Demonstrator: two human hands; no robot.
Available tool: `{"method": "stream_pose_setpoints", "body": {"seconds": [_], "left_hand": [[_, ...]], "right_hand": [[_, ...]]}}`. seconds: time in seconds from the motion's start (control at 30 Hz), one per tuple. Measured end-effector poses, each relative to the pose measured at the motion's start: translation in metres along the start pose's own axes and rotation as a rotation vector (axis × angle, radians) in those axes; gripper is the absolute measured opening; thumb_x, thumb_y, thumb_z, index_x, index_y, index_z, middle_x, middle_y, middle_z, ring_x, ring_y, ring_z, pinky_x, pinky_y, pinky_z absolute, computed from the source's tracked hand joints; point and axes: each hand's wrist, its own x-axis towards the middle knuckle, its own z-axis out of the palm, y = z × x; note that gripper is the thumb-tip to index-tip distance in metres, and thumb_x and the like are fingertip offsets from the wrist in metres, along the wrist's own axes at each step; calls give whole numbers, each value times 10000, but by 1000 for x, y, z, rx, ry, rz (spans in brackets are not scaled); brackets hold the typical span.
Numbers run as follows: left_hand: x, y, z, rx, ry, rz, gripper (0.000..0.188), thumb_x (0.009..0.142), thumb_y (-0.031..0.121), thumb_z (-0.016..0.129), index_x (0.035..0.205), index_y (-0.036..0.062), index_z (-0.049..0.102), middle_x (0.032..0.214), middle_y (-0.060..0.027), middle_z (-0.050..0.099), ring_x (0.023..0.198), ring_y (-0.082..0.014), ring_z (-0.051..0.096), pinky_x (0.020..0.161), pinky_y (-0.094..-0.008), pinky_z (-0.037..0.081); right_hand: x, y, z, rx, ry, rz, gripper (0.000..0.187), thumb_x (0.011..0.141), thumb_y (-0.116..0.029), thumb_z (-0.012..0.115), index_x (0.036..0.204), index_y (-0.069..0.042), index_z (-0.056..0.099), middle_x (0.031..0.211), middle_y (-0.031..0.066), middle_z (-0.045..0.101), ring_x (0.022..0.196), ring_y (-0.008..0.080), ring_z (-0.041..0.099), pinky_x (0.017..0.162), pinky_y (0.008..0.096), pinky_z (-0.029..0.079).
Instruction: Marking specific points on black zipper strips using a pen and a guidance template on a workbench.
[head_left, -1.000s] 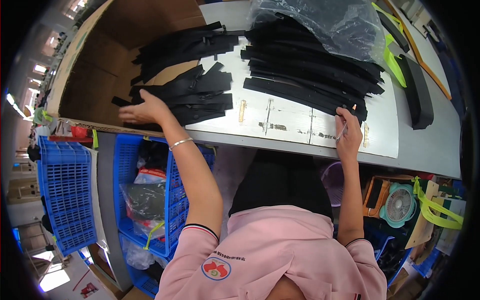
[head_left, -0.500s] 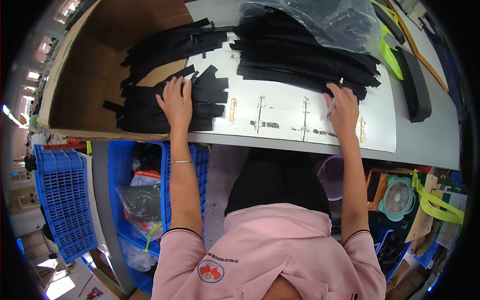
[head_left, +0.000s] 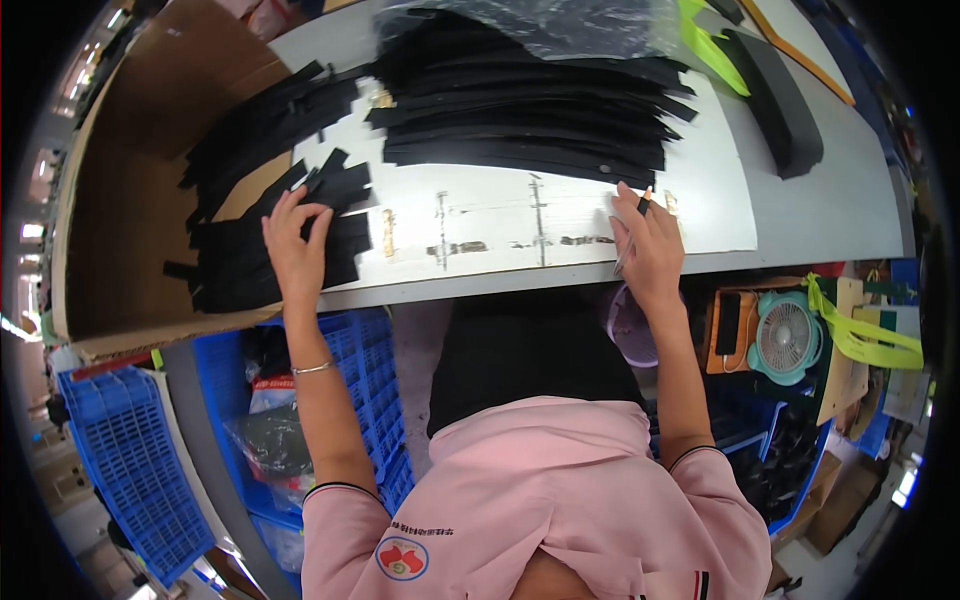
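My left hand (head_left: 297, 245) is over the near pile of flat black strips (head_left: 235, 260), which lies partly in an open cardboard box. Its thumb and fingers curve with a gap between them, and nothing shows in it. In my right hand (head_left: 652, 250) is a slim pen (head_left: 645, 201) with an orange end and a black section; its thin silvery part points down toward me. The raised fingertips are by the near edge of a larger stack of black strips (head_left: 520, 125). Under that stack and my right hand is a white board (head_left: 480, 215) with dark marks.
The cardboard box (head_left: 75, 240) stands left, with another black strip pile (head_left: 260, 120) at its opening. Clear plastic (head_left: 560, 30) covers the stack's far side. A long black block (head_left: 775, 110) lies right. Blue crates (head_left: 130, 450) and a small fan (head_left: 787, 335) are below table height.
The view has shifted, so the table's things sit further left. My left hand has lifted its spread fingers from the strips and curled them. My right hand still holds the pen.
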Motion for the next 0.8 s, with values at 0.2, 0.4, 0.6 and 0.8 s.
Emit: {"method": "stream_pose_setpoints", "body": {"seconds": [0.2,0.4,0.6,0.8], "left_hand": [[9,43,5,-136,104,47,93,1016,150,650,1049,79,700,1210,-89,723,1193,-297,646,1196,-506,323],[-1,157,45,-469,-131,225,83,905,94,770,976,56,750,953,-82,754,847,-253,701,772,-344,544],[-23,242,102,-533,-157,389,98,867,90,774,949,44,744,935,-81,736,878,-279,680,789,-371,542],[-37,242,102,-478,-75,364,212,900,68,751,1109,35,741,1180,-106,715,1125,-305,642,1025,-428,472]], "right_hand": [[-27,5,-25,55,10,135,362,840,0,769,1189,-57,697,1238,100,743,1045,315,679,909,403,519],[-40,-9,-26,132,81,130,381,830,25,759,1199,-44,691,1228,111,744,1032,323,678,912,409,516],[-34,-31,-15,98,31,72,402,847,-81,780,1229,-44,661,1307,140,703,1210,322,638,1020,468,461],[-40,-9,-24,-2,-90,178,472,882,-120,778,1324,-66,621,1381,83,677,1327,299,577,1160,507,362]]}}
